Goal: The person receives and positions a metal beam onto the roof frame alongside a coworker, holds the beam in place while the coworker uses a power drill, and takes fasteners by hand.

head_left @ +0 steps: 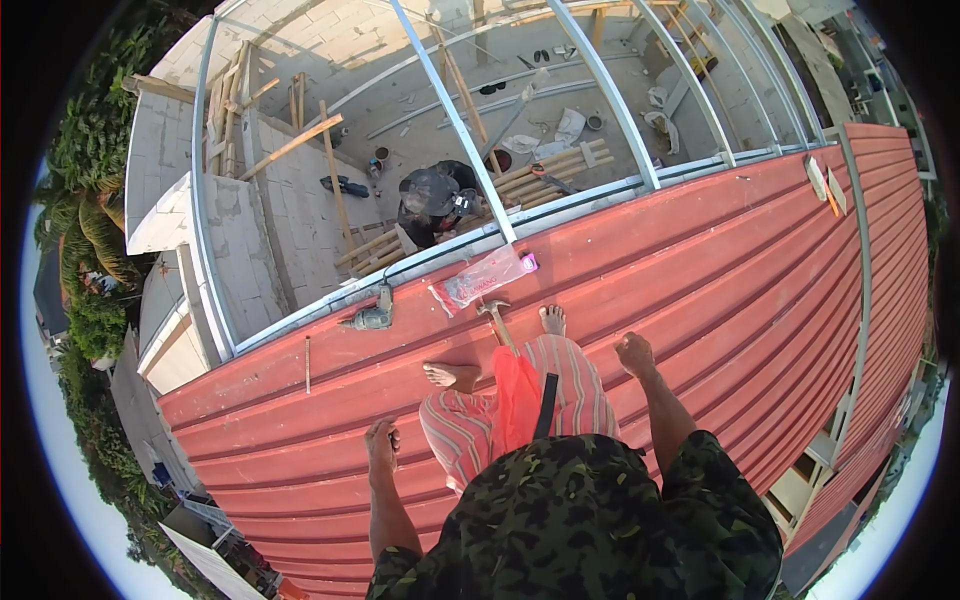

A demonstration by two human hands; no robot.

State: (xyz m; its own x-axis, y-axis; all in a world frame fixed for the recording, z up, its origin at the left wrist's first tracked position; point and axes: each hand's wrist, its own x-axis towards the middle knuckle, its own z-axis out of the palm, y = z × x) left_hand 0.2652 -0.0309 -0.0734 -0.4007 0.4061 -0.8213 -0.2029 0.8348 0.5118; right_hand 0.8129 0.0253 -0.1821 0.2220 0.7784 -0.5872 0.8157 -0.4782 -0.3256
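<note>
My left hand (382, 443) hangs at my left side over the red metal roof (330, 440), fingers curled; what lies inside them, if anything, is hidden. My right hand (635, 355) is out to the right, closed in a loose fist with nothing showing in it. Between my bare feet, a claw hammer (494, 312) has its head pointing away from me; the lower handle goes behind a red cloth or bag (516, 400) at my waist. Ahead of my feet lies a clear and pink plastic packet (485, 280). A cordless drill (375, 314) rests to its left.
Beyond the roof edge, metal rafters (455, 120) span an open room below, where a person in a cap (430, 190) bends beside wooden poles (555, 170). A thin stick (308, 365) lies at left. Light-coloured pieces (818, 182) lie far right.
</note>
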